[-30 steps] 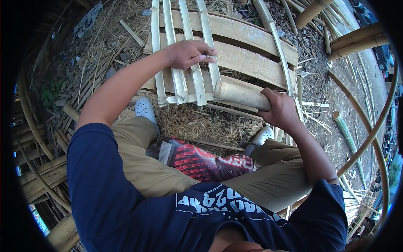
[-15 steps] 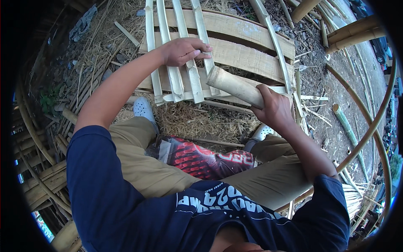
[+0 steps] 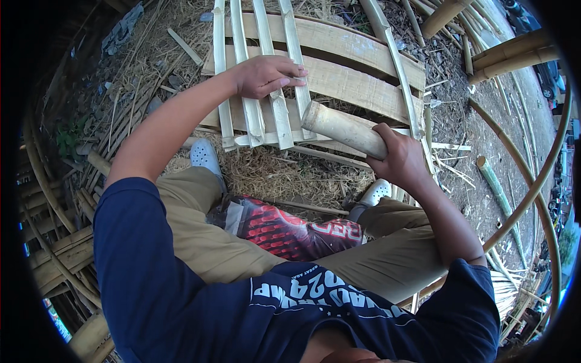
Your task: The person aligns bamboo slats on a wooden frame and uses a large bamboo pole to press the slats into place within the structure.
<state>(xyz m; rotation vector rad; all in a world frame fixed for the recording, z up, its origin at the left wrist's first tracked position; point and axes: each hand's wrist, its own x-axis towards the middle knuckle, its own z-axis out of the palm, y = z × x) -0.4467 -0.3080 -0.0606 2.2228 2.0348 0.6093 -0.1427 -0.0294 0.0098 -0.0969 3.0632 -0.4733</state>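
We hold a thick, pale, tube-shaped length of bamboo [image 3: 345, 128] in our right hand [image 3: 399, 157], the fingers closed around its near end. Its free end points left, over the lower part of the rightmost of four long, pale, split-bamboo strips [image 3: 289, 30]; whether the two touch, we cannot tell. Our left hand [image 3: 266, 77] lies across these strips with its fingers loosely bent and the fingertips at the rightmost one; we cannot tell whether they pinch it or just rest there.

The four strips run side by side, with gaps between them, over broad, light-brown wooden slats [image 3: 357, 85]. Near our feet, their lower ends meet a thin, pale bamboo crosspiece [image 3: 243, 141]. A single long, pale bamboo strip [image 3: 400, 75] lies over the right end of the slats.

We judge the work to be partway along: the four strips on the left are laid out in a row, while the wide stretch between them and the single strip has no upright strip across it and seems left to do. How firmly any strip is fixed, we cannot see.
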